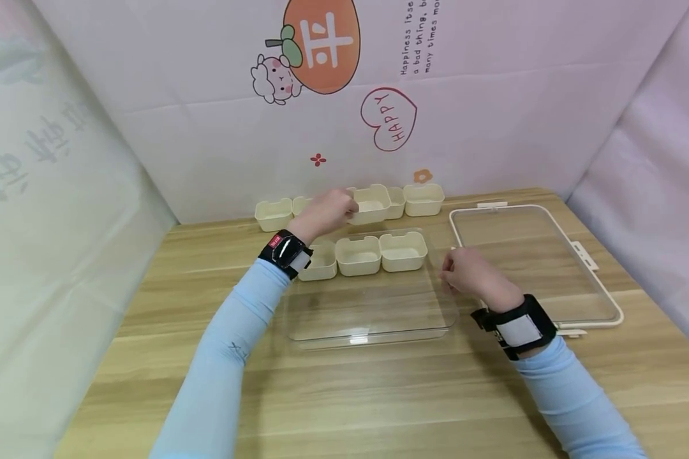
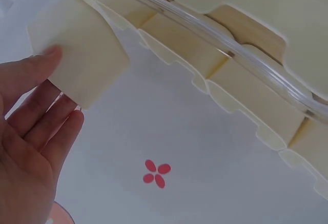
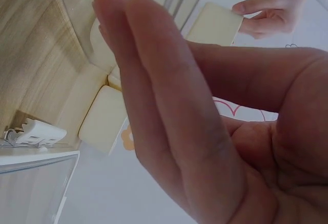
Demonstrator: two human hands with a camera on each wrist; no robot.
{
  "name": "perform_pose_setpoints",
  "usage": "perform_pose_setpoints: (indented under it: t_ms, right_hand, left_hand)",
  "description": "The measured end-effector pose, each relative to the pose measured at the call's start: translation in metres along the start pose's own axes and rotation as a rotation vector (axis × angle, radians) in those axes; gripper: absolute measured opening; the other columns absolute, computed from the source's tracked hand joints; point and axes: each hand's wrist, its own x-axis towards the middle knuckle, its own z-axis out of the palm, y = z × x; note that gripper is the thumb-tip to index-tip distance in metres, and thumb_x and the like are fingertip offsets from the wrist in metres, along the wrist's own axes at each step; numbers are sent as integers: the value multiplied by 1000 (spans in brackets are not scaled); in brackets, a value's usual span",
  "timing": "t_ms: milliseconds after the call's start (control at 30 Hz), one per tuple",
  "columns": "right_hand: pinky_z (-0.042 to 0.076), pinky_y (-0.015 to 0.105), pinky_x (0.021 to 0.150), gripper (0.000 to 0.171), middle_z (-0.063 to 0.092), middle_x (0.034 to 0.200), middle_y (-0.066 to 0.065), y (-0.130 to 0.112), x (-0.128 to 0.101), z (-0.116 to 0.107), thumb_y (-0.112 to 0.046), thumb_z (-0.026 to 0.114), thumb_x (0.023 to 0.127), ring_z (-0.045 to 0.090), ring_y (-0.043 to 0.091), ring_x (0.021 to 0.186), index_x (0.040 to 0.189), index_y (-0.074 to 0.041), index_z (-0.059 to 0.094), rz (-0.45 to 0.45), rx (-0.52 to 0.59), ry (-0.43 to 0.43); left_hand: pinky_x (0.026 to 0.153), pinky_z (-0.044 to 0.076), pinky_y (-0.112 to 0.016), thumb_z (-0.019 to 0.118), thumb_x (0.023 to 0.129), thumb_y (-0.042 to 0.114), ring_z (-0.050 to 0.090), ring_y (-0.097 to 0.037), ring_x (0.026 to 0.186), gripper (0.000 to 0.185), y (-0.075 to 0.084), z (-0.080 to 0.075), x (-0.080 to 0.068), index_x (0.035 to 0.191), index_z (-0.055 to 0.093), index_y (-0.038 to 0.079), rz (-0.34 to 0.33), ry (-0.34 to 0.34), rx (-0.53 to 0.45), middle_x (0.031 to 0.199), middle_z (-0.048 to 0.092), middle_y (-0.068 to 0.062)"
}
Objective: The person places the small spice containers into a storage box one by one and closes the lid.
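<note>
Clearly light and rigid, the cream cup [image 1: 370,204] is lifted above the back row, left hand [image 1: 324,213] fingers pinching its smooth wall; right hand [image 1: 465,271] hovers relaxed, empty, beside the clear tray [image 1: 373,319].

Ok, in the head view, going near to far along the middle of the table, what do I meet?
Clear tray's bare floor → row of three cream cups inside it → cream cup held up by the left hand → back row of cream cups → wall.

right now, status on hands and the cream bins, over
Left hand grips a cream bin lifted above the back row. Right hand open, at the clear tray's right edge. Three bins seated in tray. Nothing blocking.
</note>
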Motion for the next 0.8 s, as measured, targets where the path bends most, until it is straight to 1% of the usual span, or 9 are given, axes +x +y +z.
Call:
perform_pose_setpoints:
  t_ms: [233,367,467,533,667,800]
  right_hand:
    - [43,26,53,13,61,67,9,0,-3,-1,-8,59,90,57,16,58,82,2,61,1,-54,5]
    - [42,26,52,13,61,67,9,-1,-4,-2,-7,58,90,56,17,59,83,3,61,2,-68,4]
    - [42,26,53,13,61,67,9,-1,-4,-2,-8,58,90,56,18,60,84,3,62,-4,-83,6]
    - [43,26,53,13,62,69,10,-1,-3,-1,-8,58,90,57,18,61,84,4,62,-19,-104,13]
    - [44,28,55,12,62,71,11,-1,-2,-1,-7,59,89,58,18,62,84,4,63,-39,-135,32]
    - [45,29,56,12,62,71,11,-2,-1,0,-6,58,88,57,20,63,84,5,62,-40,-127,36]
  left_hand:
    - [60,29,-26,50,79,-10,38,-16,66,24,-5,-1,-17,63,50,7,54,88,-1,69,42,-4]
    - [60,33,-27,50,82,-9,41,-17,68,21,-6,-4,-27,67,57,5,22,115,-9,72,48,-5]
    - [62,38,-28,50,84,-6,45,-17,71,20,-8,-7,-35,73,64,4,-10,118,10,76,55,-5]
    - [64,41,-29,51,86,-6,47,-18,73,20,-8,-9,-39,78,67,3,-20,116,17,78,57,-6]
    - [65,42,-29,53,86,-5,46,-19,73,19,-10,-12,-49,81,70,3,-37,114,22,78,56,-6]
    - [63,40,-28,55,86,-5,45,-19,72,19,-11,-12,-59,78,70,4,-39,134,36,74,52,-5]
